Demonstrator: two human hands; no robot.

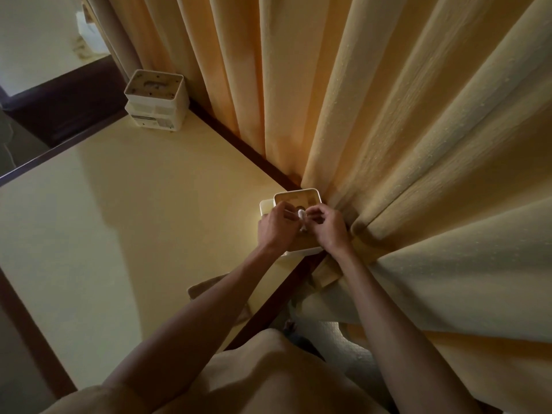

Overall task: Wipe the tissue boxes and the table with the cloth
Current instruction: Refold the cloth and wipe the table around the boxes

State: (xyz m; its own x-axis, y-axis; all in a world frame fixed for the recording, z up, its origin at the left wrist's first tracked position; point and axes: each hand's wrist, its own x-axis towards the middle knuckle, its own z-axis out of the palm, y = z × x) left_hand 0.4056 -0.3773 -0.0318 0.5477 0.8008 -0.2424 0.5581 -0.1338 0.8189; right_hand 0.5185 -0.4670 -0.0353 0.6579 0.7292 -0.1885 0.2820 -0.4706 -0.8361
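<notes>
A white tissue box (297, 196) with a tan top stands at the table's right edge, against the curtain. Both my hands hover over its top. My left hand (276, 224) and my right hand (325, 224) each pinch a small white tissue (301, 215) sticking up from the box's slot. A second white tissue box (155, 100) stands at the table's far corner. A brownish cloth (206, 286) lies on the table (134, 210) near its front right edge, partly hidden under my left forearm.
Long yellow curtains (388, 130) hang along the table's right side and touch the near box. The table has a dark wooden rim (59, 149). A dark floor gap lies beyond the far left edge.
</notes>
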